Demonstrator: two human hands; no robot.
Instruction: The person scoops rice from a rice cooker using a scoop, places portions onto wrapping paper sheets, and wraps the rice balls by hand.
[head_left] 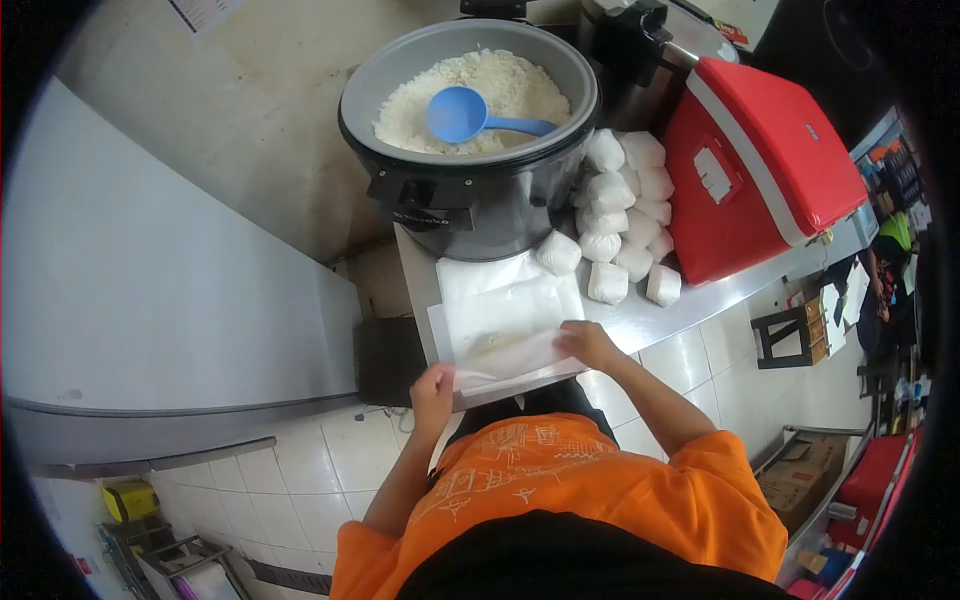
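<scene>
My left hand (433, 393) is closed on the lower left corner of a white paper sheet (500, 315) lying on a stack of similar sheets at the table's front edge. The sheet's lower right edge is in my right hand (588, 345), its fingers bent round the paper. A little rice shows faintly at the fold between the hands. Behind the paper stands a large open rice cooker (470, 200) full of white rice (500, 80), with a blue ladle (457, 114) resting on the rice. White wrapped packets (608, 282) are piled to the right of the cooker.
A red cooler box (740, 160) stands right of the packets on the metal table (650, 315). Another lidded pot (690, 35) is behind. A large pale cabinet (180, 260) fills the left side. Another person (885, 265) is at the far right.
</scene>
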